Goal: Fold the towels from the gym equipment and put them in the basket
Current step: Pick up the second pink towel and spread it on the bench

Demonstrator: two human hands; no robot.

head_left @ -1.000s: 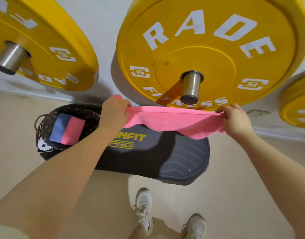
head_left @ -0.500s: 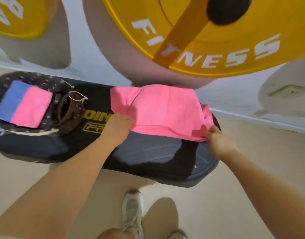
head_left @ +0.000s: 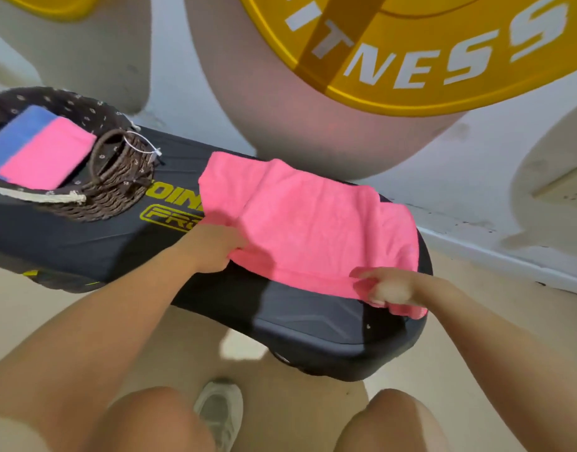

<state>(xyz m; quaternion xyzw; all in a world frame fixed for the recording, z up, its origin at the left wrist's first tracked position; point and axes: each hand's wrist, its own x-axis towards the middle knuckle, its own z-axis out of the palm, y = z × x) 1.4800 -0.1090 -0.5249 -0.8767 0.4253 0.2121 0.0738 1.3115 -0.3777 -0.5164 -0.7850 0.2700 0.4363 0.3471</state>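
The pink towel (head_left: 308,223) lies spread on the black padded surface (head_left: 85,236), rumpled, with its near right corner hanging just over the front edge. The left hand (head_left: 212,247) has its fingers curled on the towel's near left edge. The right hand (head_left: 389,288) is blurred; its fingers seem to pinch the near right corner, though I cannot tell how firmly.

The step in hand looks like laying the towel flat for its first fold. To do it well:

- Pull the two near corners gently apart so the edge between them runs straight and the ridge across the middle flattens.
- Bring the overhanging corner back onto the surface, or the fold will come out skewed.
- Lift both near corners together and carry them to the far edge, matching corner to corner before pressing down.
- Smooth outward from the centre with flat fingers; the cloth looks soft and will bunch if dragged.

The basket (head_left: 111,187) stands on the left end of the same surface, well apart from the towel, with a folded blue and pink towel (head_left: 39,148) already inside. Fold to about that size so the stack sits level.
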